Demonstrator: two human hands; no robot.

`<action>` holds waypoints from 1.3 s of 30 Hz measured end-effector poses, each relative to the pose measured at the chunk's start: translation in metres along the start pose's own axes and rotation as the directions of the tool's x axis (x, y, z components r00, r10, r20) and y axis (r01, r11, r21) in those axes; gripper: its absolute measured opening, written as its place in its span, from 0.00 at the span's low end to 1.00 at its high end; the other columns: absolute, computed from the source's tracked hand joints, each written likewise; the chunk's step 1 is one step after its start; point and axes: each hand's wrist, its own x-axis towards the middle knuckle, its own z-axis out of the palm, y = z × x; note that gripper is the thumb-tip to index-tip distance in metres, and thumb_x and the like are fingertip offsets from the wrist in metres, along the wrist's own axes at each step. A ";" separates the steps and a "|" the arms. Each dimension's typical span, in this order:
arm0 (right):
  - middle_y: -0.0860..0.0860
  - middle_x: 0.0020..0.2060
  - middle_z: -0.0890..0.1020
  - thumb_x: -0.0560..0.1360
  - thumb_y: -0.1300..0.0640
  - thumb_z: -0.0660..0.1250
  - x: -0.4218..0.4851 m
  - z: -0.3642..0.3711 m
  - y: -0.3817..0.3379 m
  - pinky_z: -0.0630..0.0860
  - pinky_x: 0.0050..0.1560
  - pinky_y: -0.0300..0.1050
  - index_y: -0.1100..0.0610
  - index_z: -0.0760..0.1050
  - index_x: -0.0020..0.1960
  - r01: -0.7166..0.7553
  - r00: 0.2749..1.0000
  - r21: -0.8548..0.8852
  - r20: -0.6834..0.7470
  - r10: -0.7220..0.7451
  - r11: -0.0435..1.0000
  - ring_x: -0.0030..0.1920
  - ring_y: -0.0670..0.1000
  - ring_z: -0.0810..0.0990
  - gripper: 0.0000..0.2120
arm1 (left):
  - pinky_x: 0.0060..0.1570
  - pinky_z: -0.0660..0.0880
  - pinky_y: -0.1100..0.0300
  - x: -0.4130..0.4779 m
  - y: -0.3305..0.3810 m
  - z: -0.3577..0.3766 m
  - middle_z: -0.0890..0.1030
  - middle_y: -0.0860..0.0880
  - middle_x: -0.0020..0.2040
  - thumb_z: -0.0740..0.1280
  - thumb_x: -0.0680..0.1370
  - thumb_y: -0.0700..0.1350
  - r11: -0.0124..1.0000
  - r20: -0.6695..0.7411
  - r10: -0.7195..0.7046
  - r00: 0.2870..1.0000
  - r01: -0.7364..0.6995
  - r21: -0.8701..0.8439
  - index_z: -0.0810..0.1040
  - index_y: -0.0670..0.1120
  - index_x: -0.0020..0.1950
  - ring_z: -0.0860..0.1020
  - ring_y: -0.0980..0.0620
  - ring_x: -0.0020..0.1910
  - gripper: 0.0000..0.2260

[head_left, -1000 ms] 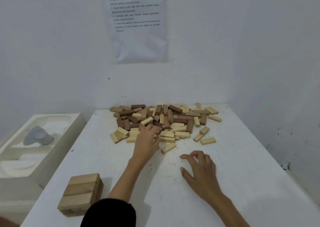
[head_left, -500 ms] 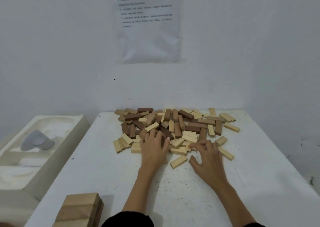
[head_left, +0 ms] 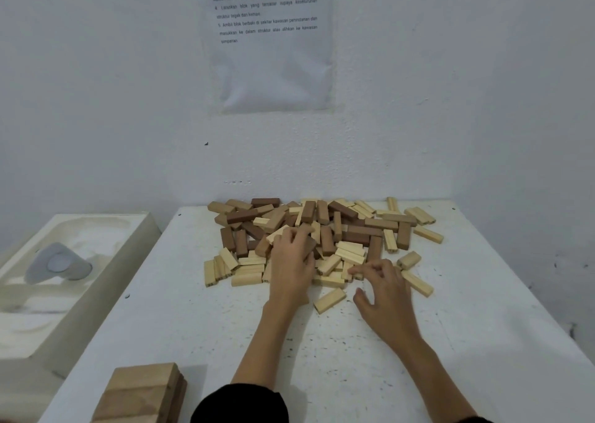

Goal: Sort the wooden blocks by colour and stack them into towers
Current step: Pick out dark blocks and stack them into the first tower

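The wooden blocks (head_left: 322, 235), brown and pale mixed, lie in a heap at the centre of the frame, at the far end of the white counter (head_left: 193, 326) against the wall. The left hand (head_left: 291, 258) lies on the heap's near edge with fingers bent down into it; I cannot tell whether it grips a block. The right hand (head_left: 383, 287) sits just right of it, bent fingertips touching pale blocks, thumb spread apart, pinching nothing. A loose pale block (head_left: 329, 300) lies between the wrists. A low tower (head_left: 141, 393) stands at lower left
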 end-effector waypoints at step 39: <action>0.51 0.48 0.78 0.76 0.60 0.66 0.089 0.032 -0.023 0.62 0.34 0.30 0.50 0.80 0.53 -0.113 0.993 -0.002 -0.035 0.113 0.994 0.44 0.46 0.73 0.10 | 0.56 0.72 0.55 -0.004 -0.009 -0.004 0.76 0.45 0.60 0.69 0.73 0.37 0.978 0.012 -0.190 0.982 0.191 -0.086 0.75 0.43 0.64 0.73 0.47 0.58 0.19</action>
